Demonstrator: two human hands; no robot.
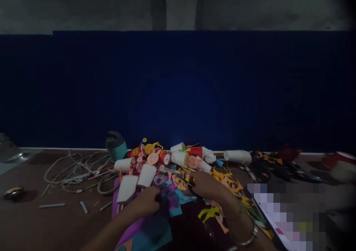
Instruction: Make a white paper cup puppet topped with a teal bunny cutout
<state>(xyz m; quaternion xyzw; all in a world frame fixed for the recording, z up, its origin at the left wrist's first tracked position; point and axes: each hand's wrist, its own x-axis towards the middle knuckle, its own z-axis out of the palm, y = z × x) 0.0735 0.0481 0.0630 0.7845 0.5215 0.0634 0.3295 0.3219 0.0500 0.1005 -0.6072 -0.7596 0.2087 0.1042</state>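
Observation:
My left hand (pixel 151 201) hangs over purple and blue paper, its fingers curled in; what they hold, if anything, is hidden. My right hand (pixel 202 184) reaches among the cut paper scraps (pixel 182 182), its fingers bent down and pressed together, their tips in shadow. White paper cups (pixel 146 175) lie tilted just beyond my left hand, another white cup (pixel 127 188) to its left. Blue paper (pixel 152 238) and purple paper (pixel 130 228) spread below my hands. A yellow cut-out scrap (pixel 209 214) lies near my right wrist.
A tangled white cable (pixel 75 173) and a teal container (pixel 116 147) stand at the left. Red cups (pixel 194 152) and more white cups (pixel 236 156) line the back, before a dark blue panel (pixel 178 88). Orange paper cut-outs (pixel 230 184) lie right; a computer mouse (pixel 14 192) far left.

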